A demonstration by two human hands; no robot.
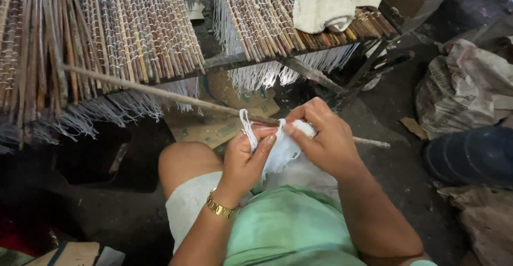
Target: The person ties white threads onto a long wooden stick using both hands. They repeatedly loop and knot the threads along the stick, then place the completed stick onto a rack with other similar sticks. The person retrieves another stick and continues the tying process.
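Two hands, left hand [243,162] and right hand [323,138], grasp one white thread bundle [280,148], seemingly one stick [176,98].

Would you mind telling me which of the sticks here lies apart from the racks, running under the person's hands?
The single long stick, slanting from the left rack down past both hands. All the other sticks lie packed side by side on the racks, strung with white thread.

Left hand [243,162], right hand [326,138] pinching white threads [280,148], thin stick [160,92] across

Open floor [395,164] rightward — ahead, stick [160,91] and mat rack [240,60].
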